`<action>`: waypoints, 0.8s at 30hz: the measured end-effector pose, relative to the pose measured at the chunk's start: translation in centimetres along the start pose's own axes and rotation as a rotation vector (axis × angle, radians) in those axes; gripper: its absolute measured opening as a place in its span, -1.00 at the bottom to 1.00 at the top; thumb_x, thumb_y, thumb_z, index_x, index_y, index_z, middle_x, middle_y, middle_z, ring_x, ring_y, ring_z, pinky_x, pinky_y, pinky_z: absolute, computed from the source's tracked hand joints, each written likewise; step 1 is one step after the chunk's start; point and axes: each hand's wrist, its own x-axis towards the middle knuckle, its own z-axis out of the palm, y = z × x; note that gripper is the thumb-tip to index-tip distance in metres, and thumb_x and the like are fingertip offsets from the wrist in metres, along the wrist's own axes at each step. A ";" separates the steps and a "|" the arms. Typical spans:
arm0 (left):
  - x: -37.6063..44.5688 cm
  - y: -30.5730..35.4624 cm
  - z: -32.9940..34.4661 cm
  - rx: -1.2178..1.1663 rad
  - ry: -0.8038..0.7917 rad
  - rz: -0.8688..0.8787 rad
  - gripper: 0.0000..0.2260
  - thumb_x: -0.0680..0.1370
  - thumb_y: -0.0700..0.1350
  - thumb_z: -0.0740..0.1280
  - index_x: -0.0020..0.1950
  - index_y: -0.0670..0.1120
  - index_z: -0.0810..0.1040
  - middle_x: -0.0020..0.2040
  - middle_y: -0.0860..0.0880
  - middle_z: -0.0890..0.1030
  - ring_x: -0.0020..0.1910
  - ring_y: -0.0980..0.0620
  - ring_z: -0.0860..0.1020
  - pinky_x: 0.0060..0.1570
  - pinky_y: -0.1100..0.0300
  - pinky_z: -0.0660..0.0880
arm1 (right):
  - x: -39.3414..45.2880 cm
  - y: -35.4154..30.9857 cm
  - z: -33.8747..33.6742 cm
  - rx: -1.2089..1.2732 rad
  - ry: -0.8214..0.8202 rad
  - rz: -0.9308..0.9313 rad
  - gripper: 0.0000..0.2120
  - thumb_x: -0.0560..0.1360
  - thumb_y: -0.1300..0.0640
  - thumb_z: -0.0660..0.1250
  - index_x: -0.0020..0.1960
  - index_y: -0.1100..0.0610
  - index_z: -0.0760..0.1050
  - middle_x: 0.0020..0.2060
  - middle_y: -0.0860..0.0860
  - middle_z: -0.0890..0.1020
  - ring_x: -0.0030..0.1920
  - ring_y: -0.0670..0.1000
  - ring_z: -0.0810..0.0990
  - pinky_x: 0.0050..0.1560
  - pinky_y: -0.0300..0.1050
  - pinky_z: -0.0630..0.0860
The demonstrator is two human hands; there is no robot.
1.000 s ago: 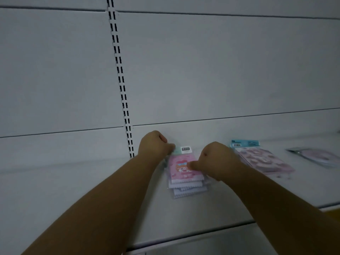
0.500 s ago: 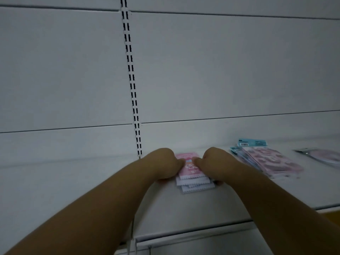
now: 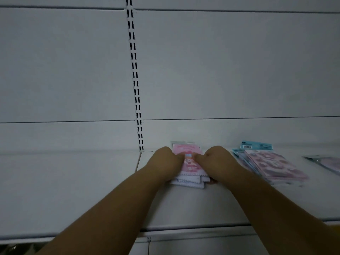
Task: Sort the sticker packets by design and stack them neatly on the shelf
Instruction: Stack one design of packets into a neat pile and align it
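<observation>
Frame edge cuts off the rightmost packet [image 3: 329, 165].

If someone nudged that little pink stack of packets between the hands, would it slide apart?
Probably, yes. The pink stack is already fanned, its lower zigzag edges stepping out, so the packets likely slip over each other. They look thin and light, and may flex. Both the left hand and the right hand flank it, seemingly squaring it.

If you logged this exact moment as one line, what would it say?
step: squaring stack | left hand: on pink packet stack | right hand: on same stack | blue-header pile: untouched, right | place: shelf
</observation>
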 end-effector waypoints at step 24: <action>-1.1 -1.4 1.1 -0.771 0.107 0.310 -0.54 0.50 -0.37 0.35 0.32 -0.01 0.43 0.18 -0.02 0.63 0.05 0.05 0.66 -0.15 0.23 0.63 | -0.8 -0.6 1.7 0.855 -0.029 -0.207 -0.60 0.46 0.26 0.40 0.26 0.10 0.40 0.09 0.10 0.66 0.04 0.08 0.68 0.05 0.13 0.64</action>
